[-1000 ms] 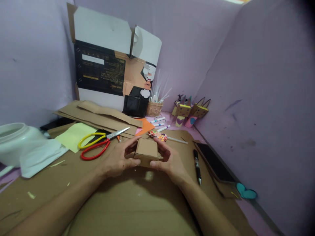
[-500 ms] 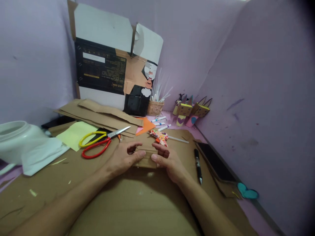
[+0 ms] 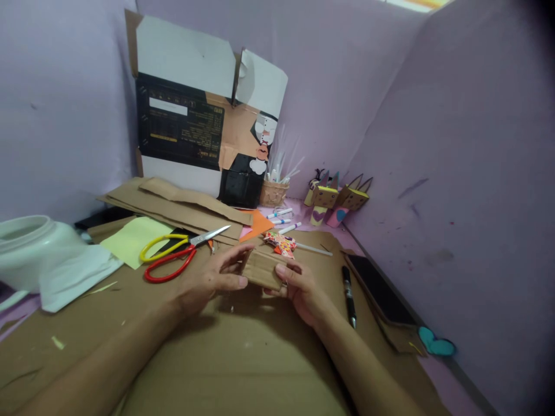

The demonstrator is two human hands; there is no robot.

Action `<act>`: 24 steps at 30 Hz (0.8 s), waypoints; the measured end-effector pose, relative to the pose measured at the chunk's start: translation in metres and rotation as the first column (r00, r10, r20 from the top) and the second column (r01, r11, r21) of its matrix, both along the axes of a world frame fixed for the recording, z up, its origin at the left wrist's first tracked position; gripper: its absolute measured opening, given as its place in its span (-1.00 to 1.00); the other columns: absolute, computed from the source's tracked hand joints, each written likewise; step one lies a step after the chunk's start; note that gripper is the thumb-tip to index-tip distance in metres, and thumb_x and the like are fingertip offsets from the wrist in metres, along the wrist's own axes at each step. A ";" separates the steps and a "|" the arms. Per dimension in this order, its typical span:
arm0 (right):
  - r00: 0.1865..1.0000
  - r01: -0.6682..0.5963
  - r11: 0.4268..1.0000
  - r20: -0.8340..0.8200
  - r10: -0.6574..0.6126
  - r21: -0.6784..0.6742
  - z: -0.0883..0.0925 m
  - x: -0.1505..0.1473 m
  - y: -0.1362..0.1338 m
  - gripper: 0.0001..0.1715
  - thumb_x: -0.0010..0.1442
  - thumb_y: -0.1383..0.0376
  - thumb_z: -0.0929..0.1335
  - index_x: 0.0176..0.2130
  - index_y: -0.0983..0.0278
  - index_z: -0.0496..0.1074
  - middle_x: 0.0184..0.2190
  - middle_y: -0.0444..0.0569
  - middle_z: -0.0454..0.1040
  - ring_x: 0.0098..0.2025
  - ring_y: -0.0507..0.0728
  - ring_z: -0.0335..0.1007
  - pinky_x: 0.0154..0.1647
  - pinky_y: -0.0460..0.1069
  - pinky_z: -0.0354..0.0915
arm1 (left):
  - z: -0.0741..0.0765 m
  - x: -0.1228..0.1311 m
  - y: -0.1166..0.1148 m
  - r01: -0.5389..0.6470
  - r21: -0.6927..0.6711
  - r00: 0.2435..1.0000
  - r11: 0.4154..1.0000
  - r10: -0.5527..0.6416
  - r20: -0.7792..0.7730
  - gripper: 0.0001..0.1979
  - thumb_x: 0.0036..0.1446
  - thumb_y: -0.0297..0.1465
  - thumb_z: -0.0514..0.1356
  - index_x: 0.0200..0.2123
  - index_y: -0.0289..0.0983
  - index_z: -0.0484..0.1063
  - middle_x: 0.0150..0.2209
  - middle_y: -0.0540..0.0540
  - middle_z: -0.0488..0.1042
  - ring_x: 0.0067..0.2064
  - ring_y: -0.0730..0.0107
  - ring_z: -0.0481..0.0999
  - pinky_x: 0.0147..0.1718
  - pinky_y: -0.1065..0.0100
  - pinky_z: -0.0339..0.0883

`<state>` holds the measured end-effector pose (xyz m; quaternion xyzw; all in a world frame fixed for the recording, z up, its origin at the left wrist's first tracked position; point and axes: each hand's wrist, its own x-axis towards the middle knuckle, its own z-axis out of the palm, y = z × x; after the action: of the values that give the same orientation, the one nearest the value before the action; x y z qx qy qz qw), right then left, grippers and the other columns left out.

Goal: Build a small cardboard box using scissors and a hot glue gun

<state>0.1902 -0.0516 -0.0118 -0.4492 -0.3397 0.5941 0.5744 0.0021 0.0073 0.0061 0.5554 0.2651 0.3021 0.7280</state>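
A small folded brown cardboard piece [image 3: 262, 270] is held between both hands just above the brown cardboard sheet [image 3: 243, 358] that covers the table. My left hand [image 3: 212, 277] grips its left end, thumb underneath and fingers curled over the top. My right hand [image 3: 299, 286] pinches its right end, thumb on the near face. A patterned orange-and-white paper scrap [image 3: 281, 242] lies just beyond the piece.
Red-and-yellow scissors [image 3: 177, 252] lie to the left on yellow paper [image 3: 132, 237]. A black pen [image 3: 348, 288] and a dark phone [image 3: 378, 288] lie to the right. A white jar [image 3: 26, 248], a printed carton [image 3: 195, 127], a basket of sticks [image 3: 273, 190] and cardboard figures [image 3: 336, 199] stand behind.
The cardboard piece was tilted up, then pressed low and flat, and now is lifted slightly and turned with its broad face toward me. Both hands kept hold of it.
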 end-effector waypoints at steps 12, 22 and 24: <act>0.939 -0.142 0.949 0.341 0.040 0.280 -0.009 -0.005 0.000 0.07 -0.28 0.34 0.54 0.16 0.15 0.11 0.23 0.14 0.13 0.16 0.32 0.23 0.11 0.21 0.23 | -0.008 0.004 0.003 0.063 0.405 0.957 0.912 0.060 -0.285 -0.18 -0.20 -0.45 0.35 0.16 -0.23 0.09 0.14 -0.23 0.32 0.11 0.04 0.33 0.07 0.11 0.20; 0.852 -0.175 0.962 0.523 0.040 0.211 -0.016 0.000 0.006 -0.22 -0.28 0.41 0.51 -0.03 0.23 0.27 -0.14 0.00 0.46 -0.11 0.21 0.44 -0.09 0.12 0.38 | -0.012 0.007 0.004 0.152 0.610 0.867 0.777 0.192 -0.460 -0.35 -0.21 -0.38 0.34 0.02 -0.24 0.27 -0.04 -0.13 0.45 0.01 0.04 0.40 -0.06 0.17 0.27; 0.866 -0.164 0.965 0.499 0.042 0.203 -0.017 0.001 0.008 -0.23 -0.30 0.42 0.52 -0.06 0.22 0.29 -0.15 -0.02 0.47 -0.12 0.20 0.45 -0.09 0.10 0.38 | -0.013 0.008 0.007 0.166 0.614 0.872 0.772 0.175 -0.457 -0.44 -0.22 -0.37 0.35 -0.06 -0.24 0.33 -0.13 -0.08 0.49 -0.08 0.09 0.45 -0.14 0.21 0.30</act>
<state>0.1914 -0.0440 -0.0286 -0.4939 -0.5668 0.4452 0.4864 0.0101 0.0140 -0.0072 0.8252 0.3239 0.2247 0.4046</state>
